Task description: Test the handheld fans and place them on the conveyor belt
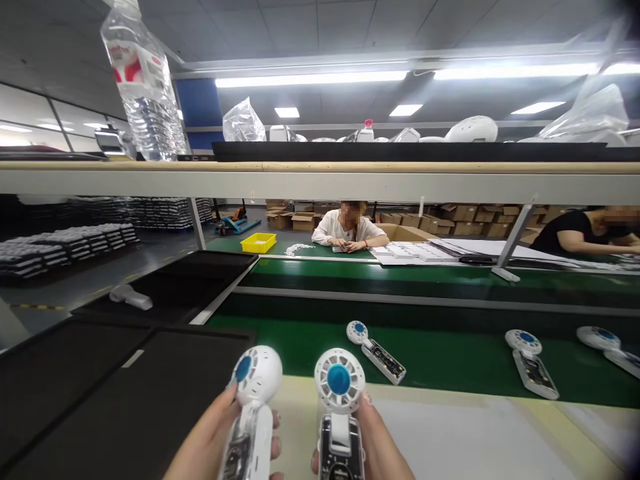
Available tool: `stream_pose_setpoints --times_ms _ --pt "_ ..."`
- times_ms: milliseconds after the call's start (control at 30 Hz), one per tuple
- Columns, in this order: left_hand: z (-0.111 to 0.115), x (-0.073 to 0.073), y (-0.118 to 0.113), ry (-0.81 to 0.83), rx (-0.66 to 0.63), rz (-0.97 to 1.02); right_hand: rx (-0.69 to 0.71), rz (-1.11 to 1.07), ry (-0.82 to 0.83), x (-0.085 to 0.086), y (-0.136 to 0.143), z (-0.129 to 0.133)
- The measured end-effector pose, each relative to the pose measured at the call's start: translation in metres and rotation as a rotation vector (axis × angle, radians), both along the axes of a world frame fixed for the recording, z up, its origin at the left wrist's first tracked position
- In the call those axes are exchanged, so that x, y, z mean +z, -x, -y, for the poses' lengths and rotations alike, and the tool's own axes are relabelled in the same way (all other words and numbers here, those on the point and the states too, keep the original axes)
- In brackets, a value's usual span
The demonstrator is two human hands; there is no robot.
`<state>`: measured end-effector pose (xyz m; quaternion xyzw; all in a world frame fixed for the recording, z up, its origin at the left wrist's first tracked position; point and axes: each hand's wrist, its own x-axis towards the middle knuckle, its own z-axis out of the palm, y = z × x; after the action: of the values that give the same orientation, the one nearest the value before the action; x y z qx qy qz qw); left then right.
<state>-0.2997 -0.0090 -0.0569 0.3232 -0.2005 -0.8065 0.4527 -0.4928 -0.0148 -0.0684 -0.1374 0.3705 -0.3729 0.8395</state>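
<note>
My left hand [215, 427] is wrapped round a white handheld fan [260, 380], its round head turned partly sideways with a blue disc showing. In my right hand [377, 433] is a second handheld fan [340, 380], its vented face and blue centre toward me; a dark circuit board shows in its handle. Both fans are upright, side by side and apart, above the near edge of the bench. Beyond them on the green conveyor belt [300, 340] lies another handheld fan [383, 357] with its handle's inside exposed.
Two more fans [533, 367] [607, 343] lie on the belt at right. Black trays [100, 400] are at left, one bearing a white part [131, 296]. A shelf [320, 183] crosses overhead with a water bottle [145, 87]. Across the belt a person [347, 230] works near a yellow bin [259, 243].
</note>
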Motion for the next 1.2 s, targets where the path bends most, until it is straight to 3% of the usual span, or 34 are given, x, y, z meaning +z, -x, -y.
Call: stream_pose_setpoints --times_ms 133,267,367,467,567,700,833,1000,1100,1200 --pt "-0.011 0.019 -0.029 0.010 0.062 0.070 0.092 -0.078 -0.009 0.011 -0.024 0.007" --pt "-0.016 0.030 -0.044 0.041 0.281 0.205 0.134 -0.087 0.062 0.023 -0.053 0.016" --pt "-0.018 0.039 -0.054 0.041 0.428 0.291 0.147 -0.036 0.115 0.023 -0.072 0.025" --pt "-0.021 0.045 -0.068 0.028 0.438 0.339 0.169 0.004 0.138 0.019 -0.086 0.033" --pt "-0.023 0.044 -0.081 0.045 0.404 0.352 0.195 0.042 0.145 0.019 -0.097 0.038" --pt "-0.020 0.030 -0.095 0.143 0.375 0.332 0.221 0.013 0.138 0.021 -0.113 0.043" --pt "-0.011 0.020 -0.104 0.182 0.380 0.316 0.157 0.019 0.122 0.017 -0.137 0.051" --pt "-0.002 0.026 -0.117 0.132 0.428 0.379 0.171 0.093 0.126 0.006 -0.172 0.069" --pt "0.006 0.029 -0.149 0.097 0.458 0.657 0.120 -0.062 0.211 -0.008 -0.191 0.082" --pt "0.024 0.022 -0.211 0.175 0.444 1.327 0.128 -0.163 0.254 -0.029 -0.207 0.095"
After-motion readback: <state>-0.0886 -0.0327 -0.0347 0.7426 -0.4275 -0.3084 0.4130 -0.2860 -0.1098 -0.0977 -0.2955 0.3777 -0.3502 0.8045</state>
